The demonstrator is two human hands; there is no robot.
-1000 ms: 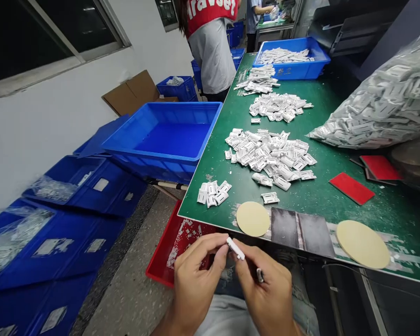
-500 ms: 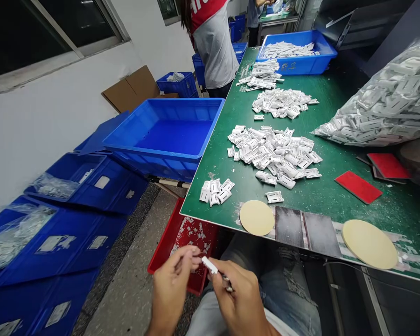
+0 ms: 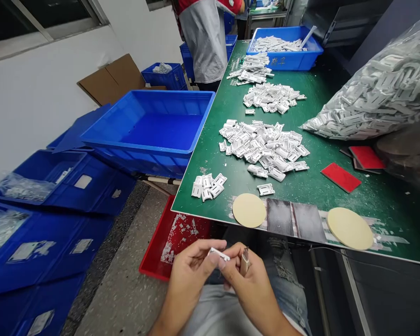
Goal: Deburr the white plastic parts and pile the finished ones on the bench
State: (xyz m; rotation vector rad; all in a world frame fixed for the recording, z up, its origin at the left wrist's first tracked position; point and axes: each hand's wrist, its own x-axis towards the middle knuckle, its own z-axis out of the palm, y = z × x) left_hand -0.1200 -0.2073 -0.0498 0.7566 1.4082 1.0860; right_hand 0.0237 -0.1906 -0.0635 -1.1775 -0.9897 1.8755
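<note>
Over my lap, my left hand (image 3: 192,268) pinches a small white plastic part (image 3: 220,254) between thumb and fingers. At its right end, the fingertips of my right hand (image 3: 247,275) touch the same part. A small flat tool with a tan body (image 3: 245,262) is tucked in my right hand; its working end cannot be made out. Beyond my hands, a small group of white parts (image 3: 208,186) lies near the table corner, and a single white part (image 3: 265,189) rests nearby. A large pile of like parts (image 3: 262,145) is farther back.
The green table (image 3: 210,154) carries round cream discs (image 3: 249,210), dark plates (image 3: 308,221), a red plate (image 3: 340,177) and a bag of parts (image 3: 381,93). Left are a blue bin (image 3: 143,151) and stacked crates (image 3: 52,233). A red tray (image 3: 150,254) with scraps sits below. Another person (image 3: 208,42) stands behind.
My left hand has moved right and now grips the white part that was in my right hand. The tan tool shows more clearly. My view has shifted slightly, and the other person has moved.
</note>
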